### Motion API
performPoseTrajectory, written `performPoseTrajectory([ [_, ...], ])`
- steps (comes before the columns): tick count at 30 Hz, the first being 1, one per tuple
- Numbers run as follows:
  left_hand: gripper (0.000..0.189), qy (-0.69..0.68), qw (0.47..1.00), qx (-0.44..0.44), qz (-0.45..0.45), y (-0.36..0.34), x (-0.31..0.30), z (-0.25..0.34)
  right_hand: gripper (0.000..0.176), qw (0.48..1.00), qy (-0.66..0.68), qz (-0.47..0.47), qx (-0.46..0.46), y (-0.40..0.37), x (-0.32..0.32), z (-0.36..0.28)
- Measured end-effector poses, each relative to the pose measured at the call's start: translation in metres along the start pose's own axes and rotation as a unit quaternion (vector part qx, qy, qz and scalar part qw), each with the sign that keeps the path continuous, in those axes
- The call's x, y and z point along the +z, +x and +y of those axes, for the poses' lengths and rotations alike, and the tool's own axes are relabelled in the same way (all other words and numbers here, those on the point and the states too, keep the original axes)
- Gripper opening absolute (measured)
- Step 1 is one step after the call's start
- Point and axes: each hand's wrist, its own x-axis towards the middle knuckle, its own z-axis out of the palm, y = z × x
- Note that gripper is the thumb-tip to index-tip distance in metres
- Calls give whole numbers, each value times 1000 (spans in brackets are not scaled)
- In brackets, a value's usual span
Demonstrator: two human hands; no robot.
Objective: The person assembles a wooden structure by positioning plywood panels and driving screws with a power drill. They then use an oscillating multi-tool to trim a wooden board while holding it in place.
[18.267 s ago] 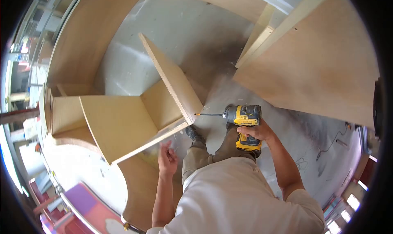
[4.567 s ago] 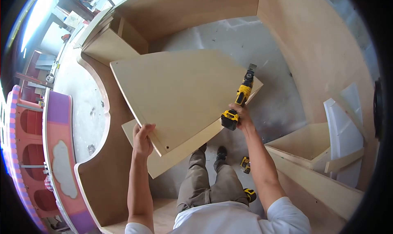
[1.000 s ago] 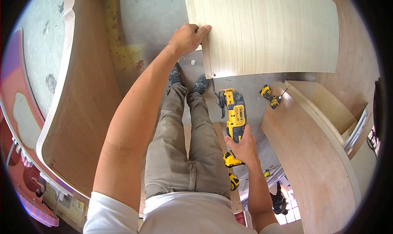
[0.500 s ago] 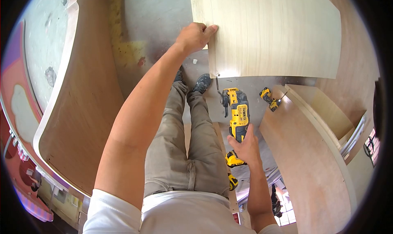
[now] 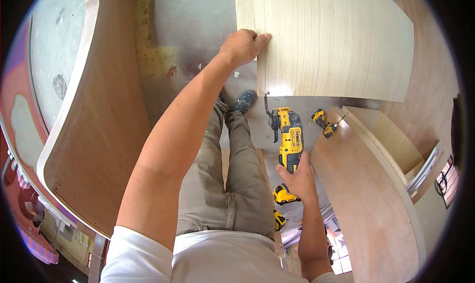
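Note:
My left hand (image 5: 243, 48) grips the left edge of a pale plywood panel (image 5: 336, 43), thumb on top and fingers curled at the edge. My right hand (image 5: 299, 178) is closed around the body of a yellow-and-black oscillating multi-tool (image 5: 292, 139). The tool's head points away from me, and its thin blade (image 5: 267, 103) reaches the panel's near left corner. A narrower light wood strip (image 5: 245, 10) shows from under the panel's left side. The palm side of my right hand is hidden.
A yellow cordless drill (image 5: 326, 124) lies on a curved wooden piece (image 5: 366, 199) at right. Another curved wooden panel (image 5: 99, 114) stands at left. Behind my right hand is a yellow battery (image 5: 284, 195). My shoe (image 5: 244, 102) is on the stained concrete floor (image 5: 188, 15).
The panel, my left hand and the multi-tool sit slightly farther right and lower in view. Both hands keep their grips, and the blade stays at the panel's corner.

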Motion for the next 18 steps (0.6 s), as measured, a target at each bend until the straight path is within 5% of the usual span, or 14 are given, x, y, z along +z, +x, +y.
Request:
performPoseTrajectory([
  [18,66,3,1000,-16,16,-8,1,4,60,1000,3,-2,-4,-1,-5,-4],
])
